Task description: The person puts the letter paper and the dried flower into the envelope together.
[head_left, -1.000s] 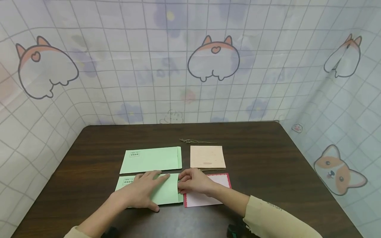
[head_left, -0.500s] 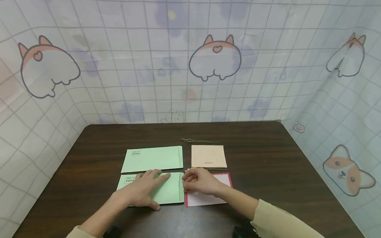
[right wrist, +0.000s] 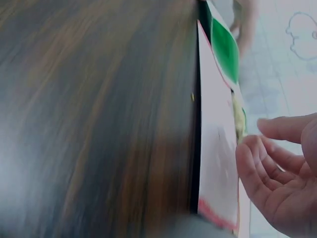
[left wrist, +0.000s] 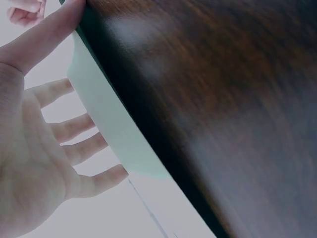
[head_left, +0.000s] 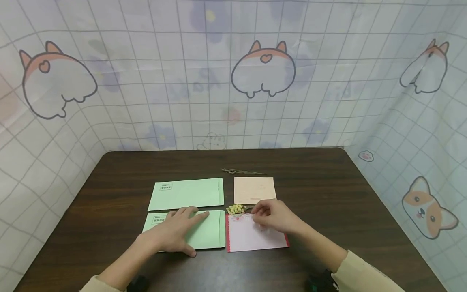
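My left hand lies spread on the near green envelope; its thumb reaches over the envelope's front edge. In the left wrist view its fingers are spread along that envelope. My right hand is over the upper right of a white card with red side borders. Its fingers are loosely bent, and I see nothing between them in the right wrist view. A small bunch of yellow dried flowers lies just left of its fingertips, by the card's far edge; the hand partly hides the stem.
A second green envelope lies behind the first. Right of it is a beige square of paper or card, with a thin dried sprig beyond. A patterned cloth wall encloses the dark wooden table.
My right hand has left the near envelope's flap end and moved right over the card, baring the yellow flowers. My left hand has stayed in place on the envelope.
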The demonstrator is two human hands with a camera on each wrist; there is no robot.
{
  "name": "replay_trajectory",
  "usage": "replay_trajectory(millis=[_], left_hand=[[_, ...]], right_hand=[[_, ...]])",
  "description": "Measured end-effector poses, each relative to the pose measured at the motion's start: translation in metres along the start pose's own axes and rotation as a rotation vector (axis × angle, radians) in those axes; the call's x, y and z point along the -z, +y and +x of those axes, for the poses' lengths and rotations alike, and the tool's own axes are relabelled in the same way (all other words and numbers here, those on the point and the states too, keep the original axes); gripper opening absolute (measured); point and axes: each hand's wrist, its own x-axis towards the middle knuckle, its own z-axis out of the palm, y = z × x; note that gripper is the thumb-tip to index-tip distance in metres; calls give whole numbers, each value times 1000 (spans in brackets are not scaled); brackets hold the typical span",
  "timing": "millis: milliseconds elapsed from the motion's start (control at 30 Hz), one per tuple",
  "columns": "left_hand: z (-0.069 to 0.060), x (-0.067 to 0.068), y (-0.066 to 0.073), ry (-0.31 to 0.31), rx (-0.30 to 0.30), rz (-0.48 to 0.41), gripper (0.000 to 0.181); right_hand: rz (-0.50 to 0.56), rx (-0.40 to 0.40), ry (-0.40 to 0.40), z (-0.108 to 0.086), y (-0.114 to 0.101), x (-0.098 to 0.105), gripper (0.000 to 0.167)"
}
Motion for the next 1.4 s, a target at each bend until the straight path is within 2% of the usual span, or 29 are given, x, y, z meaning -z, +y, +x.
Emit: replay_trajectory(millis=[167,300,500,567,733,933,1100,1333,1400], left_hand=[[-1,1,-1,-10,-5,-2,105],[-1,-1,-3,-7,-19,-3,104],[-3,-5,-3,7,2,-10,103],[-4,-9,-1,3,-1,-10,104],[-6,-12,3,7,-18,-22,104],[-7,-9,2,32,-1,-31,104],[-7,-9,0,28,-13,-32,104],[-3,-5,0,44,-11,-31,104],[-3,-4,0,40,-7,-28,104]], right_hand=[[-95,-25,70,-10,11,15,13],[-167,-23,82,-17,16,22,18],[-271,-34,71,-22,20,20,27],[-307,-59,69,-25,20,18,29],[-365,-93,87,-30,20,18,26],[-402,-64,122,-24,20,19,25],[-345,-56,125,-24,24,22,24],[-190,-40,97,-22,29,36,14],[-105,-50,71,-23,31,40,11]])
